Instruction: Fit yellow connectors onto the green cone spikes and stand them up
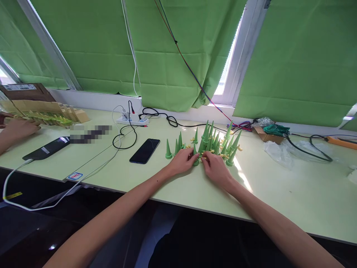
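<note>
My left hand (181,161) is closed around a pointed green cone (195,152), its thumb along the near side. The cone stands upright with its wide round base down. Close beside it, my right hand (216,167) is pinched, fingertips near the cone; what lies between them is too small to make out. Behind both hands stands a cluster of similar green cones (205,134). Small yellow pieces (239,148) show among them and at the right edge of the cluster. A lone cone (168,152) stands left of my left hand.
A black phone (145,151) lies left of my hands. Farther left are a power bank (46,148) with a white cable, a power strip (132,120), and another person's hand (22,128) by a cardboard box (80,115). Plastic bags (279,152) and cables lie right.
</note>
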Tool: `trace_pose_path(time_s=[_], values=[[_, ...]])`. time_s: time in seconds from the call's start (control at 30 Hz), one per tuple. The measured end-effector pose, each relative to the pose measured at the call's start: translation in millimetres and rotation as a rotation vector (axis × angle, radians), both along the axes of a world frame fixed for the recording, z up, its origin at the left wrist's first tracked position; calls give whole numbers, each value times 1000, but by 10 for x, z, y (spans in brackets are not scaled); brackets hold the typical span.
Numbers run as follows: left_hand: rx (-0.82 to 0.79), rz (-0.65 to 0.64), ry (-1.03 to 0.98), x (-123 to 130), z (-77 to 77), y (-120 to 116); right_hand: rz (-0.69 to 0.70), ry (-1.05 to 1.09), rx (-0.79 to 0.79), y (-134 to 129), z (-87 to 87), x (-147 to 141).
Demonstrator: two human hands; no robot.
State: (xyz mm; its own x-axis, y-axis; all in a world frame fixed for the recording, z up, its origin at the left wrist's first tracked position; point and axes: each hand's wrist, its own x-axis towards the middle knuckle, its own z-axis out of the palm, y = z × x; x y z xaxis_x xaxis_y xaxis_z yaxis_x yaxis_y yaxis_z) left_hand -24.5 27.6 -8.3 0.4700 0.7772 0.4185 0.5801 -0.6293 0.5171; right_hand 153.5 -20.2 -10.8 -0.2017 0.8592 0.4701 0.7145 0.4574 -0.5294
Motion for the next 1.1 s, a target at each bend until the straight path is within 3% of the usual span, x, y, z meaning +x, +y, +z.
trace_pose_path(time_s=[1.1], values=[[-20,-16,-137,24,41,-48,71,35,16,12,-19,-30]])
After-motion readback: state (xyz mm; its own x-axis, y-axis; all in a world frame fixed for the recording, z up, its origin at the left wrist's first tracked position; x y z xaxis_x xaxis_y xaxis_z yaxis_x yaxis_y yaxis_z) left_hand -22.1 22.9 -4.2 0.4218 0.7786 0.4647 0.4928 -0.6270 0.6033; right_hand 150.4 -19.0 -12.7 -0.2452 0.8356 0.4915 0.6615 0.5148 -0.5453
